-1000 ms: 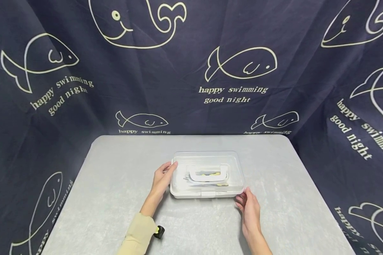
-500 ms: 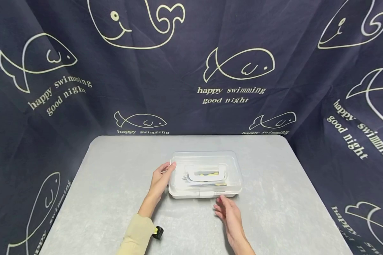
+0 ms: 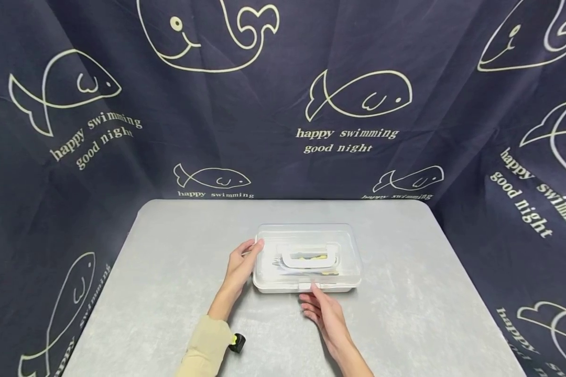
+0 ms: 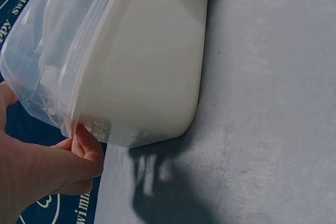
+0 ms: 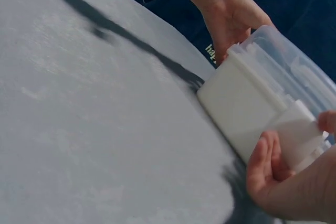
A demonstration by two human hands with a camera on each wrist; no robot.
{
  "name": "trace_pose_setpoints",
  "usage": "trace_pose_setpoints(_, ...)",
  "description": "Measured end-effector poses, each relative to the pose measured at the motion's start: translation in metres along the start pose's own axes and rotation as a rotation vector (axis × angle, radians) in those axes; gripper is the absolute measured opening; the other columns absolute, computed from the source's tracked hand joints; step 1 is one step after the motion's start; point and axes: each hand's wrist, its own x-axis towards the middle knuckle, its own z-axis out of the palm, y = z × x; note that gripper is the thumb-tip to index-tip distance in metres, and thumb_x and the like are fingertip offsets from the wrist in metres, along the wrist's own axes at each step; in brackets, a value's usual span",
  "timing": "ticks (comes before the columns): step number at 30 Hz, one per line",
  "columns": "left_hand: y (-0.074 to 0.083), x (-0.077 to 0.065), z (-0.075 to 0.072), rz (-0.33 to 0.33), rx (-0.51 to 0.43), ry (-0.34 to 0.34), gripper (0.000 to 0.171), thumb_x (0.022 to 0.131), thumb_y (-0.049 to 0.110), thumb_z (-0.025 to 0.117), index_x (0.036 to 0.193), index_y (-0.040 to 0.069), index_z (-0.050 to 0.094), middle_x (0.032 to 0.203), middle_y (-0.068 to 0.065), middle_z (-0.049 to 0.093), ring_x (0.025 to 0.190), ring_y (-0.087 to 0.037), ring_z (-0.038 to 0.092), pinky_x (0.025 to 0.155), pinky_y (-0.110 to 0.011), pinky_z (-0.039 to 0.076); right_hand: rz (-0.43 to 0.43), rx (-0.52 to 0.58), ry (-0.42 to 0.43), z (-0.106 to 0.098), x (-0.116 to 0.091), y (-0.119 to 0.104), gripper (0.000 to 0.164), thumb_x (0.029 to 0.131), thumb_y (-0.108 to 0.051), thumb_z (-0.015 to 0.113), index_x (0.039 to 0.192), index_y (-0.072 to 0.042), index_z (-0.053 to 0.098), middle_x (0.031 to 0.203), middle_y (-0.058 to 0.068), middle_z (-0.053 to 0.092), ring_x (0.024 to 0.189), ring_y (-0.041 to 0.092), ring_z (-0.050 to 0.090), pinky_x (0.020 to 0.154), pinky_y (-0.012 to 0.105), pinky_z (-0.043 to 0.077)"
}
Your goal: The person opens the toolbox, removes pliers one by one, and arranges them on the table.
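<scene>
A storage box (image 3: 306, 258) with a clear lid, white base and white handle sits on the table. Through the lid I see tools with yellow parts, too blurred to name. At the box's left end, my left hand (image 3: 241, 266) grips the lid's rim, thumb above and fingers curled at the side. The left wrist view shows these fingers (image 4: 86, 148) against the rim. My right hand (image 3: 327, 317) is at the front middle, thumb and fingers about the white latch (image 5: 295, 132). In the right wrist view the latch stands tilted out from the box wall.
The box stands on a grey table (image 3: 193, 230) with rounded far corners. Dark blue cloth (image 3: 283, 178) printed with fish and lettering hangs behind and at both sides. A small black device (image 3: 237, 343) is at my left sleeve (image 3: 207, 340).
My right hand has moved left along the box's front, from the right front corner to the latch in the middle. My left hand and the box stay in place.
</scene>
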Motion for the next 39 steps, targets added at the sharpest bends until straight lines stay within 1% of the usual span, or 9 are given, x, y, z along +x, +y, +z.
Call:
trace_pose_setpoints(3,0.000,0.000,0.002,0.009,-0.012,-0.002,0.073,0.096,0.051,0.068,0.146,0.000,0.053,0.139,-0.018,0.055,0.122,-0.032,0.058,0.103,-0.044,0.048,-0.033,-0.003,0.007,-0.001,0.003,0.002,0.062,0.099,-0.045,0.066,0.124,0.011,0.061,0.103,0.011,0.075,0.086,0.013,0.070,0.077,0.021,0.057)
trace_pose_setpoints(6,0.001,0.000,0.003,0.014,-0.020,-0.006,0.073,0.096,0.050,0.069,0.146,0.000,0.053,0.139,-0.018,0.055,0.121,-0.032,0.058,0.102,-0.044,0.048,-0.072,-0.055,0.062,0.000,0.003,0.004,0.059,0.099,-0.046,0.067,0.117,0.010,0.068,0.099,0.012,0.076,0.079,0.011,0.069,0.071,0.019,0.057)
trace_pose_setpoints(8,0.001,0.000,0.003,0.019,-0.019,-0.008,0.072,0.096,0.050,0.069,0.145,0.000,0.053,0.139,-0.018,0.055,0.120,-0.032,0.059,0.101,-0.043,0.049,-0.079,-0.073,0.097,0.000,0.001,0.004,0.059,0.098,-0.048,0.068,0.112,0.010,0.071,0.095,0.012,0.077,0.073,0.009,0.068,0.066,0.018,0.056)
trace_pose_setpoints(11,0.000,0.000,0.002,0.022,-0.015,0.003,0.071,0.096,0.050,0.069,0.144,-0.001,0.054,0.137,-0.018,0.056,0.119,-0.032,0.059,0.099,-0.043,0.050,-0.061,-0.053,0.103,0.002,-0.002,0.002,0.060,0.097,-0.048,0.068,0.110,0.011,0.071,0.092,0.011,0.077,0.069,0.007,0.067,0.064,0.018,0.056)
trace_pose_setpoints(16,0.000,0.000,0.001,0.019,-0.013,0.008,0.071,0.096,0.050,0.068,0.144,-0.001,0.054,0.137,-0.019,0.056,0.119,-0.032,0.059,0.099,-0.043,0.050,-0.017,0.003,0.037,0.003,-0.006,-0.003,0.065,0.098,-0.048,0.066,0.120,0.014,0.065,0.100,0.013,0.076,0.078,0.008,0.070,0.074,0.020,0.058)
trace_pose_setpoints(20,0.002,-0.002,0.002,0.018,-0.016,-0.001,0.072,0.097,0.049,0.068,0.145,-0.002,0.053,0.139,-0.020,0.055,0.120,-0.032,0.059,0.100,-0.042,0.050,-0.010,0.006,0.003,0.002,-0.006,-0.005,0.067,0.101,-0.047,0.063,0.127,0.015,0.057,0.103,0.013,0.075,0.086,0.012,0.070,0.079,0.022,0.058)
trace_pose_setpoints(26,0.003,-0.005,0.005,0.016,-0.023,-0.001,0.073,0.097,0.048,0.068,0.146,-0.003,0.051,0.140,-0.021,0.054,0.121,-0.032,0.058,0.100,-0.043,0.049,-0.011,-0.004,0.010,-0.003,-0.006,-0.004,0.053,0.102,-0.029,0.064,0.130,0.015,0.054,0.097,0.008,0.071,0.085,0.012,0.068,0.079,0.022,0.058)
trace_pose_setpoints(31,0.001,-0.004,0.005,0.018,-0.021,0.000,0.072,0.097,0.048,0.068,0.146,-0.003,0.052,0.140,-0.020,0.054,0.120,-0.032,0.058,0.100,-0.042,0.049,-0.024,-0.077,0.035,-0.013,-0.009,-0.002,0.053,0.100,-0.024,0.068,0.135,0.009,0.047,0.100,0.008,0.069,0.086,0.013,0.067,0.076,0.021,0.057)
trace_pose_setpoints(39,0.000,-0.002,0.003,0.021,-0.019,0.004,0.072,0.097,0.049,0.067,0.146,-0.002,0.052,0.138,-0.019,0.055,0.119,-0.031,0.059,0.098,-0.041,0.051,-0.080,-0.255,0.082,-0.020,-0.008,0.000,0.024,0.093,-0.014,0.076,0.107,0.000,0.062,0.078,0.000,0.062,0.069,0.013,0.055,0.062,0.024,0.047)
